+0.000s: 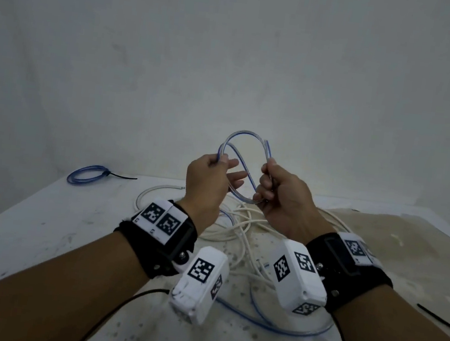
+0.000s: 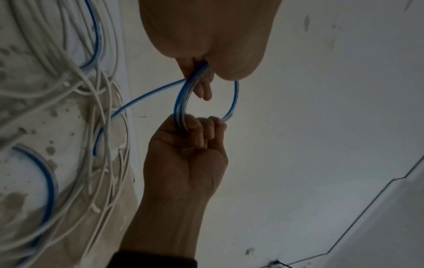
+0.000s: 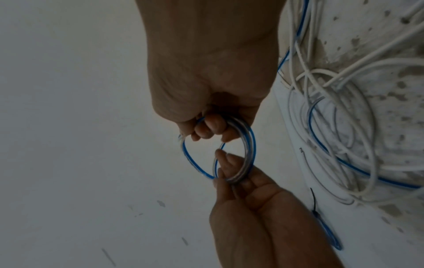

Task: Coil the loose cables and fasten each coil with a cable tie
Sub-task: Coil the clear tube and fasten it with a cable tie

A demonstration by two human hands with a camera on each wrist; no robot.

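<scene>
I hold a small coil of clear cable with a blue stripe point(image 1: 242, 169) up above the table with both hands. My left hand point(image 1: 222, 164) pinches the coil's left side between thumb and forefinger, its other fingers loosely spread. My right hand point(image 1: 268, 177) grips the right side with curled fingers, and the cable's cut end sticks up above them. The left wrist view shows the coil point(image 2: 181, 101) running from my left fingers point(image 2: 201, 88) to my right hand point(image 2: 195, 137). Its tail point(image 1: 269, 323) trails down onto the table. In the right wrist view the coil point(image 3: 249, 154) spans both hands.
A tangle of loose white cables point(image 1: 242, 224) lies on the table point(image 1: 38, 231) under my hands. A blue coil fastened with a black tie point(image 1: 88, 176) lies at the far left. A loose black cable tie point(image 1: 441, 319) lies at the right edge.
</scene>
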